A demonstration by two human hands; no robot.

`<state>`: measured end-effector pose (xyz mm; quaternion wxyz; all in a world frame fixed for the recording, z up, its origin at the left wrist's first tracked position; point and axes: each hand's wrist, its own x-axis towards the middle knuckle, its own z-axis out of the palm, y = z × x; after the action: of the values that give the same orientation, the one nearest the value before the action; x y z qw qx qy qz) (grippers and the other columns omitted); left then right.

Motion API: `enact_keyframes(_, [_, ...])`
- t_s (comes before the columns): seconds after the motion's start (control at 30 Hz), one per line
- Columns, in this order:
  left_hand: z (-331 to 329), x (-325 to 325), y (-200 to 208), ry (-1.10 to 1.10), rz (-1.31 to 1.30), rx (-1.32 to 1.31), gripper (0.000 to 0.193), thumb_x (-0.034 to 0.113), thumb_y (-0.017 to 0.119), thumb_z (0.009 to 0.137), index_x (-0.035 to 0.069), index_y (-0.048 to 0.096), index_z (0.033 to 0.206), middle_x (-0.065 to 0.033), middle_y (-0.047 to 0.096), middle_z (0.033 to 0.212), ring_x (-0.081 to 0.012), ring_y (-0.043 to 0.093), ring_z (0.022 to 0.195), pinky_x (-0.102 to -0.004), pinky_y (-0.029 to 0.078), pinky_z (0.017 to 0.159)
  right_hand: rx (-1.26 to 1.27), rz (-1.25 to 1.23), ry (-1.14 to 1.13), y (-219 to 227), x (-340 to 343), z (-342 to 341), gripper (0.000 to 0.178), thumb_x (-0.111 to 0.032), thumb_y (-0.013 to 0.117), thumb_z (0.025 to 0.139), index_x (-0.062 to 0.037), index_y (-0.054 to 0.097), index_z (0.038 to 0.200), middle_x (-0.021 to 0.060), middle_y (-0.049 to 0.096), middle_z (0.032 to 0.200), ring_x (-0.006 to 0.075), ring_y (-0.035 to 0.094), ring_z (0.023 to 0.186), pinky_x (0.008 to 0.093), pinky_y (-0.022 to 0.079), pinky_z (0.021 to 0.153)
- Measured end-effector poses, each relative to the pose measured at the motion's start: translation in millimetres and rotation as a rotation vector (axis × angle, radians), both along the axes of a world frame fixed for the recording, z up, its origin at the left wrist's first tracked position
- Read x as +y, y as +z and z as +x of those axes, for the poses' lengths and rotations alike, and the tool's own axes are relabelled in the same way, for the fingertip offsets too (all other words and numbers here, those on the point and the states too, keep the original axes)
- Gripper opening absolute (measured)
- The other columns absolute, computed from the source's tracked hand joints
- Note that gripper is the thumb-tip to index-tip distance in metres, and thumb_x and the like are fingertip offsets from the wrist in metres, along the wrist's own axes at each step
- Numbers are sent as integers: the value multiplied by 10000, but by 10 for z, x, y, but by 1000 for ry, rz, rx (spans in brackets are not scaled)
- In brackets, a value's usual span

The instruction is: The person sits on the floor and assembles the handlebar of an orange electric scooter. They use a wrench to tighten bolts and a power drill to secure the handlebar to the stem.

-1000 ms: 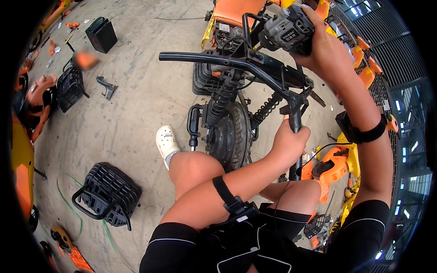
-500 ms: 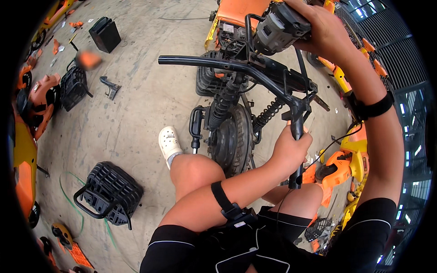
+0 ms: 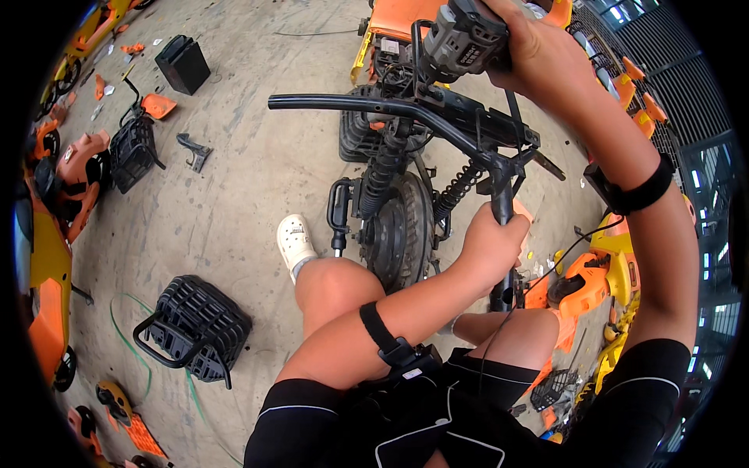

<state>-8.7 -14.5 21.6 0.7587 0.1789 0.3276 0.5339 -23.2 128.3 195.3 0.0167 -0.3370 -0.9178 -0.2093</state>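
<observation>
My left hand (image 3: 493,243) is wrapped round a tube end of the black metal scooter frame (image 3: 441,123), below where a long curved bar joins it. High at the top, my right hand (image 3: 532,48) grips a grey and black cordless power tool (image 3: 462,45). The tool is over the frame's flat bracket; its tip is hidden by the tool's body. Under the frame stands a black tyred wheel (image 3: 420,242) with a large hub. One coil shock absorber (image 3: 382,178) rises on the wheel's left side, another (image 3: 460,189) on its right.
An orange scooter part (image 3: 398,22) lies beyond the frame. On the concrete floor to the left are a black basket (image 3: 199,324), a black box (image 3: 182,66) and a metal bracket (image 3: 193,151). Orange and yellow scooter bodies (image 3: 51,312) line both sides. A thin cable hangs near my right arm.
My right hand and the power tool have shifted slightly left and up. My left hand keeps its grip, a little higher in view, and the frame has turned slightly.
</observation>
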Motion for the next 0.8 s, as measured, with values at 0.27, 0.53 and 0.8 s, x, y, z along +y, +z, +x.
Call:
enact_keyframes(0.27, [-14, -26, 6, 18, 43, -2, 149, 160, 581, 885, 33, 505, 875, -51, 532, 693, -133, 534, 579, -308, 477, 522, 34, 43, 87, -59, -30, 42, 852, -163, 821, 661, -55, 409, 1399, 221, 684, 1028, 416, 651, 981, 452, 526, 843])
enact_keyframes(0.53, [-4, -13, -3, 0, 49, 4, 164, 171, 588, 876, 30, 506, 883, -54, 536, 700, -137, 544, 588, -306, 482, 526, 58, 128, 122, -95, -53, 69, 821, -175, 815, 673, -34, 418, 1378, 232, 680, 1048, 424, 640, 1006, 462, 515, 862])
enact_keyframes(0.8, [-31, -22, 11, -4, 40, 14, 158, 172, 587, 877, 36, 507, 874, -55, 541, 691, -135, 537, 564, -303, 480, 520, 60, 75, 90, -112, -96, 66, 826, -172, 812, 672, -43, 398, 1375, 256, 667, 1039, 453, 648, 927, 484, 525, 809])
